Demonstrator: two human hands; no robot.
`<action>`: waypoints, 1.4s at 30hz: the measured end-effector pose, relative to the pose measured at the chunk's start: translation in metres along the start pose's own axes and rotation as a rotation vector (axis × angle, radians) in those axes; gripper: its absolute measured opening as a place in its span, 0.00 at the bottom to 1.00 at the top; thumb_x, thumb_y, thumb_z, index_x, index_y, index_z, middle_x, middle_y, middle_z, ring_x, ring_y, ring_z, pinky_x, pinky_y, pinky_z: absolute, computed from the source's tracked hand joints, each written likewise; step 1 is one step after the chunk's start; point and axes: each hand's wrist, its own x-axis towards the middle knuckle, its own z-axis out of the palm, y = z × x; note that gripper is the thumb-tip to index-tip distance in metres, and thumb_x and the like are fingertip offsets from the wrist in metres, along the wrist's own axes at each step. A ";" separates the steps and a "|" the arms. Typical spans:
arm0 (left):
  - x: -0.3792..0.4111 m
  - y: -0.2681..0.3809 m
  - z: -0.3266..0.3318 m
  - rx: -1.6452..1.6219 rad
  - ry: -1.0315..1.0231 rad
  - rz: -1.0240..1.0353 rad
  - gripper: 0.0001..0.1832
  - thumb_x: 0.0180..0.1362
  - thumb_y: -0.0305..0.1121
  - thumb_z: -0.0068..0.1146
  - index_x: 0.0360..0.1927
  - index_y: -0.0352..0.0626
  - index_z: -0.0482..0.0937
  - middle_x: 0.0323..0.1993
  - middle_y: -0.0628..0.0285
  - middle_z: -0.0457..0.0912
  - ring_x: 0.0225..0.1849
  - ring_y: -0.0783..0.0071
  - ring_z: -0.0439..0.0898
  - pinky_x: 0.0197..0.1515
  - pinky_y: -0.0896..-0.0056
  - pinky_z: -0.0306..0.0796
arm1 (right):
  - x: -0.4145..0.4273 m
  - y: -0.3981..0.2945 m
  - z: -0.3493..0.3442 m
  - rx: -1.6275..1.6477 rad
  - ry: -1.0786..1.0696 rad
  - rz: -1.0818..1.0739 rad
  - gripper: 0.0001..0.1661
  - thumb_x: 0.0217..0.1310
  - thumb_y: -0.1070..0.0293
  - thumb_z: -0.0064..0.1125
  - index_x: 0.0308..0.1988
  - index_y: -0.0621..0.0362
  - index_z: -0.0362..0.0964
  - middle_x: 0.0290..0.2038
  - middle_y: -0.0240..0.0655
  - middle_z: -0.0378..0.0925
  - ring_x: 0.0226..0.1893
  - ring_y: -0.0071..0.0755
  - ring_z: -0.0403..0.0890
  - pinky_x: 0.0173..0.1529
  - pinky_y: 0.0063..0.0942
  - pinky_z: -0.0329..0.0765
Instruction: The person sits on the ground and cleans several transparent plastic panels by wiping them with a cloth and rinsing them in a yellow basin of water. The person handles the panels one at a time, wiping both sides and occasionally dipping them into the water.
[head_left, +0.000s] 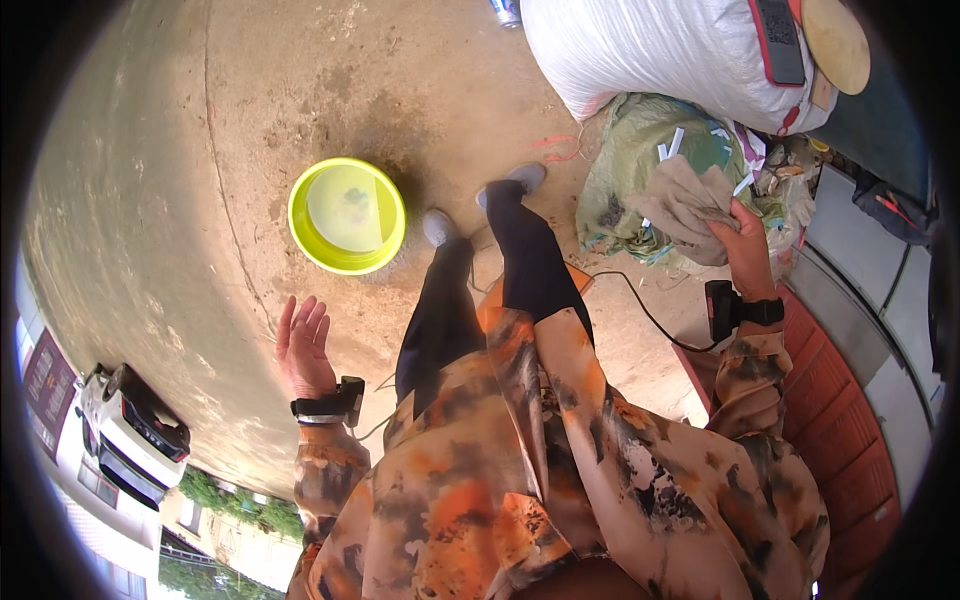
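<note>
My right hand (742, 240) grips a crumpled grey-beige cloth (686, 206), which hangs over a green woven plastic sack (615, 172). Pale strips stick up from that sack around the cloth. Out to the left, my left hand (306, 345) is palm up with its fingers a little apart and nothing in it. Beyond the left hand, a yellow-green plastic basin (390, 247) rests on the ground with cloudy liquid in it. A dark device is strapped to each of my wrists.
A stuffed white woven sack (637, 52) carries a phone with a red case (780, 41). A drink can (506, 13) lies at the top edge. Red panels (840, 450) stand at my right. A black cable (641, 300) runs beside my right leg. A white car (131, 435) is parked far left.
</note>
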 end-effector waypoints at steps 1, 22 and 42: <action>-0.001 -0.013 -0.004 0.031 -0.017 -0.001 0.23 0.60 0.30 0.41 0.59 0.36 0.62 0.52 0.48 0.71 0.52 0.62 0.73 0.55 0.67 0.67 | 0.006 -0.002 0.012 -0.052 -0.046 -0.007 0.20 0.54 0.79 0.50 0.49 0.68 0.67 0.44 0.33 0.75 0.41 0.20 0.74 0.47 0.19 0.70; 0.000 -0.210 -0.063 -0.114 0.280 -0.146 0.21 0.58 0.25 0.44 0.56 0.35 0.66 0.48 0.51 0.75 0.52 0.66 0.73 0.57 0.70 0.65 | 0.146 -0.024 0.223 -0.690 -0.586 -0.188 0.24 0.52 0.80 0.48 0.52 0.69 0.63 0.49 0.35 0.72 0.49 0.23 0.69 0.54 0.20 0.63; -0.069 -0.419 -0.359 1.233 0.748 -0.543 0.21 0.57 0.32 0.44 0.56 0.52 0.68 0.48 0.62 0.77 0.49 0.62 0.73 0.51 0.64 0.66 | 0.279 0.074 0.309 -0.945 -0.511 -0.256 0.20 0.56 0.80 0.46 0.51 0.67 0.64 0.47 0.35 0.72 0.47 0.24 0.71 0.53 0.20 0.66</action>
